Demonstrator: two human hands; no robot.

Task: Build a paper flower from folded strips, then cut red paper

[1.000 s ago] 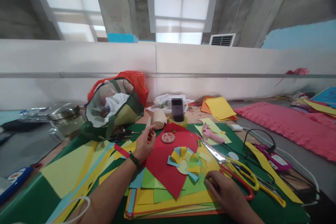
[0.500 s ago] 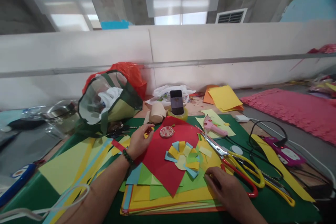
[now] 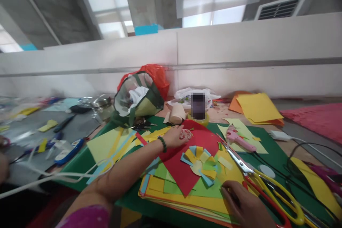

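Note:
My left hand (image 3: 174, 137) reaches across the coloured paper, and its fingertips close on the left rim of a small round clear container (image 3: 186, 134) with red bits inside. That container sits on a red paper sheet (image 3: 184, 174). Just right of it lies a paper flower (image 3: 200, 164) made of yellow, blue and green petals. My right hand (image 3: 244, 203) rests palm down on the stack of coloured sheets (image 3: 171, 194), fingers bent on the paper, holding nothing. Yellow-handled scissors (image 3: 283, 196) lie right beside it.
A green mat (image 3: 269, 149) covers the table. On it lie a pink glue gun (image 3: 237, 139), cables (image 3: 301, 149) and paper strips (image 3: 117, 146). Behind stand a green mesh bag (image 3: 139, 99), a tape roll (image 3: 177, 114), a phone (image 3: 198, 106) and a glass jar (image 3: 103, 106). A white cord (image 3: 53, 177) crosses the left.
The view has swung left and tilted. My left hand has gone from a raised pinch near the strips to the round container. My right hand stays on the stack.

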